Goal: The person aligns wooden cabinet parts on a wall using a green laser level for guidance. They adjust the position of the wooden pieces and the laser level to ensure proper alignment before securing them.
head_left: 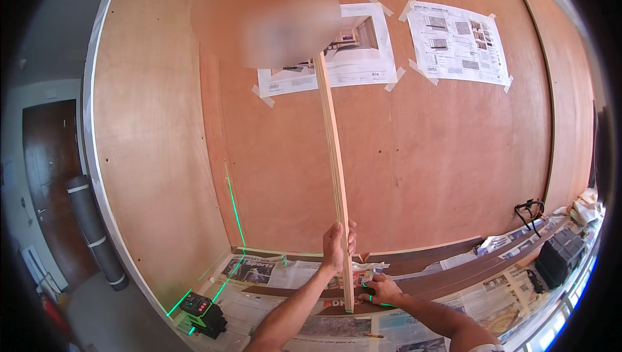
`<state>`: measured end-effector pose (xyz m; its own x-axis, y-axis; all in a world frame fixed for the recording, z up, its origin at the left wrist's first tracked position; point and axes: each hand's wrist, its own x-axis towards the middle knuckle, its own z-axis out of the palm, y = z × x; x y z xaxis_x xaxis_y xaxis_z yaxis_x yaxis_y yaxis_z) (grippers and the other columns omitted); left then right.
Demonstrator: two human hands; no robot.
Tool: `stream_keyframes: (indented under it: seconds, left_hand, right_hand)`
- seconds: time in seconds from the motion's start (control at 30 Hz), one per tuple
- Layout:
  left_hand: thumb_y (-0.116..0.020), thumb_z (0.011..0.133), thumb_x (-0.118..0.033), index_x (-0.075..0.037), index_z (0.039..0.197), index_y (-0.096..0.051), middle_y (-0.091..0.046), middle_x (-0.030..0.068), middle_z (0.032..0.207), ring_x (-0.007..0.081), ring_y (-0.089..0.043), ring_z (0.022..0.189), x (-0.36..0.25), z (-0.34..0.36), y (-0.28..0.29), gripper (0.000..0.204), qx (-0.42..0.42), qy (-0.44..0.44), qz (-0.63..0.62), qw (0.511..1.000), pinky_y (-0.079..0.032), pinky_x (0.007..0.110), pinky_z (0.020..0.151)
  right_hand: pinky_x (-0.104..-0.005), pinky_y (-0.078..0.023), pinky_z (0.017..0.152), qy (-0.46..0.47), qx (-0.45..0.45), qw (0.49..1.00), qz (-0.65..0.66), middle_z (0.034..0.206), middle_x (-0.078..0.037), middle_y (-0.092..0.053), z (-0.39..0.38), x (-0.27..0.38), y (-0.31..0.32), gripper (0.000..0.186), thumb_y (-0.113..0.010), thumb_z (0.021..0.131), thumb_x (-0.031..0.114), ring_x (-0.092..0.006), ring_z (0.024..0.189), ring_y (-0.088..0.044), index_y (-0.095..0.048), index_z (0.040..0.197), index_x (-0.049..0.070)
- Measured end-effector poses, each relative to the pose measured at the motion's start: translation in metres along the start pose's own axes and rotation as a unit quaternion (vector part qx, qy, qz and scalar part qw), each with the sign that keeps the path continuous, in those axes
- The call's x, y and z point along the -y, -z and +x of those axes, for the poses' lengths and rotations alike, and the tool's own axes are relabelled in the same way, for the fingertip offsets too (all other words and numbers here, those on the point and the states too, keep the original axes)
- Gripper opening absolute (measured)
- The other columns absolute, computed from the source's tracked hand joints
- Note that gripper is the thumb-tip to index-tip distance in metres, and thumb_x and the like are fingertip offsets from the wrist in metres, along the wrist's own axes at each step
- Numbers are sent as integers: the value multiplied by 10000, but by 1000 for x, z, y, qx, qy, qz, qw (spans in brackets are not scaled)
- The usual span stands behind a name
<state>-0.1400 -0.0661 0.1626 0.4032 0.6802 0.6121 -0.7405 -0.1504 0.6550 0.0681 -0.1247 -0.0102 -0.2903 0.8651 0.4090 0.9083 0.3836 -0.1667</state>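
A long, narrow wooden batten [332, 138] stands nearly upright in front of the plywood back wall. Its lower end rests at the newspaper-covered ledge; its upper part passes behind a blurred patch. My left hand [335, 248] is wrapped around the batten in its lower part. Close to the batten's foot, on its right, is my right hand [383, 292], low over the newspaper with its fingers curled in. What those fingers hold, if anything, is too small to make out. Green laser light falls across them. A green and black laser level [202, 316] sits at the lower left, casting green lines.
Newspaper sheets [311, 327] cover the ledge, with a pencil [374, 335] lying on them. Brown boards [447, 279] run along it to the right, near a black case [560, 258]. Printed sheets [460, 44] are taped to the wall. A rolled mat [97, 232] stands left.
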Motion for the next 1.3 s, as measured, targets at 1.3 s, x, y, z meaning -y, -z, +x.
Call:
stream_keyframes:
  seconds: [1.3]
  left_hand:
    - [-797, 949, -394, -1, 1028, -706, -741, 82, 879, 163, -712, 798, 87, 133, 42, 411, -236, -221, 330, 887, -558, 315, 742]
  right_hand:
    - [-596, -521, 706, -80, -207, 960, 171, 859, -283, -701, 108, -65, 0, 199, -629, 998, 136, -511, 852, -683, -547, 1156, 47]
